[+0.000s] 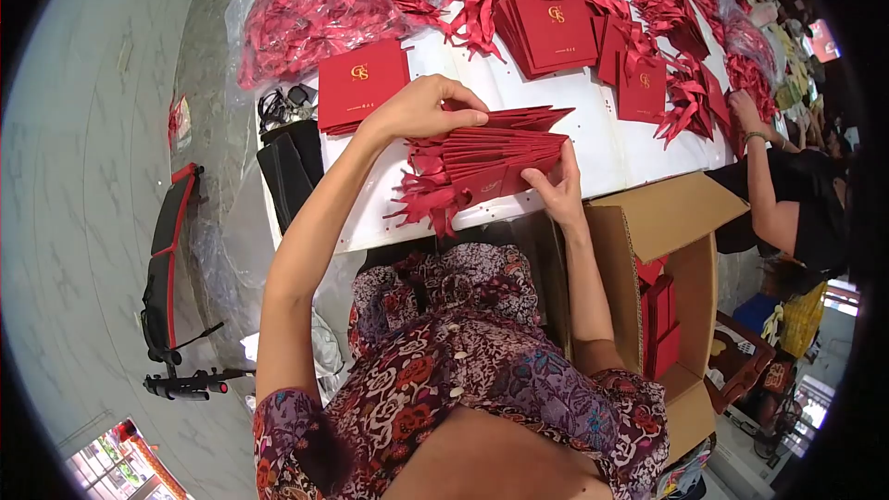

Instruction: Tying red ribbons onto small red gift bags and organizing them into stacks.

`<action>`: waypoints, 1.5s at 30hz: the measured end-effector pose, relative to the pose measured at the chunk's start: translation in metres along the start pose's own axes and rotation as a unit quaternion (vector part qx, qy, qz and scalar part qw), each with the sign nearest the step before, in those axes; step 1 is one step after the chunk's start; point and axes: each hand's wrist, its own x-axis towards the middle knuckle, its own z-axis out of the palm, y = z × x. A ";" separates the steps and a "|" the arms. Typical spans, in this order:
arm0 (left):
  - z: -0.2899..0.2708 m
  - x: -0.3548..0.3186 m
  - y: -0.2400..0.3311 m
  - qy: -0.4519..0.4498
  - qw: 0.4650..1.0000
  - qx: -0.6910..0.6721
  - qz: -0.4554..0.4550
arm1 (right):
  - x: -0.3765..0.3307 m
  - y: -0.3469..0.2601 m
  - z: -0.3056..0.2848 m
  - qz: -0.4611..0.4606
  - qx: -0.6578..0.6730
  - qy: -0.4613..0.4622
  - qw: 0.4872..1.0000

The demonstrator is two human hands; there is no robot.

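A fanned stack of flat red paper gift bags (491, 162) lies at the table's near edge, its red ribbon handles (431, 199) hanging out on the left. My right hand (557, 187) closes round the right end of the stack, thumb on the near face and fingers behind. At the far side, my left hand (435, 109) is closed, thumb and forefinger at the edge of the rear bags; the other fingers are partly hidden. Just beyond my left wrist rests a neat pile of red bags (363, 83) with a gold print on top.
Ribbons in a clear plastic bag (315, 18) and more red bags (556, 28) cover the far table. An open cardboard box (681, 222) with red packs inside stands at my right. A black pouch (289, 171) lies left. Another person's hand (745, 113) works at the far right.
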 end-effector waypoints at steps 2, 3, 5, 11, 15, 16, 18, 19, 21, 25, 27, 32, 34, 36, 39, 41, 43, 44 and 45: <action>-0.002 -0.001 -0.002 -0.013 0.998 -0.043 -0.034 | 0.000 0.001 0.004 -0.035 -0.062 0.023 0.997; -0.002 0.000 -0.002 -0.014 0.998 -0.044 -0.034 | 0.001 0.001 0.006 -0.050 -0.053 0.040 0.997; -0.002 0.001 -0.002 -0.026 0.998 -0.058 -0.027 | 0.002 0.003 0.006 -0.063 -0.045 0.058 0.995; -0.002 0.005 -0.007 -0.018 0.992 -0.102 -0.068 | 0.006 0.008 0.002 -0.061 -0.056 0.009 0.997; -0.002 0.007 -0.006 -0.029 0.991 -0.097 -0.087 | 0.011 0.011 0.007 -0.081 0.039 0.030 0.995; -0.002 0.007 -0.007 -0.027 0.989 -0.109 -0.100 | 0.013 0.009 0.010 -0.087 0.082 0.039 0.992; -0.001 0.006 -0.010 -0.024 0.986 -0.122 -0.112 | 0.014 0.001 0.009 -0.054 0.067 0.015 0.996; -0.002 0.008 -0.010 -0.016 0.984 -0.131 -0.123 | 0.014 -0.002 0.008 -0.021 0.050 -0.008 0.999; -0.002 0.009 -0.009 -0.007 0.981 -0.139 -0.132 | 0.009 -0.002 0.003 0.014 0.075 -0.016 0.997; -0.002 0.009 -0.002 0.016 0.996 -0.044 -0.076 | -0.008 -0.002 -0.014 0.064 0.103 -0.058 0.991; -0.004 0.008 -0.004 0.025 0.999 -0.016 -0.036 | -0.013 -0.006 -0.022 0.074 0.088 -0.077 0.990; -0.004 0.010 -0.005 0.044 0.998 0.037 0.032 | -0.016 -0.020 -0.021 0.053 0.142 -0.109 0.982; -0.003 0.008 -0.006 0.048 0.998 0.032 0.028 | -0.013 -0.020 -0.015 0.059 0.131 -0.086 0.986; 0.000 0.007 -0.007 0.051 0.998 0.027 0.026 | -0.004 -0.011 -0.011 0.044 0.101 -0.010 0.994; 0.002 0.004 -0.010 0.060 0.997 0.034 0.031 | 0.003 -0.002 -0.004 0.011 0.098 0.027 0.995; -0.001 0.004 -0.012 0.037 0.999 -0.009 0.005 | 0.003 0.011 -0.003 -0.012 0.054 0.027 0.998; -0.004 0.004 -0.014 0.026 1.000 -0.008 0.005 | 0.005 0.017 0.001 -0.080 -0.032 0.082 0.993; -0.006 0.004 -0.014 0.013 1.000 -0.007 0.004 | 0.005 0.015 0.002 -0.080 -0.031 0.080 0.993; -0.007 0.003 -0.015 0.014 1.000 -0.007 0.002 | 0.005 0.012 0.002 -0.045 -0.004 0.061 0.997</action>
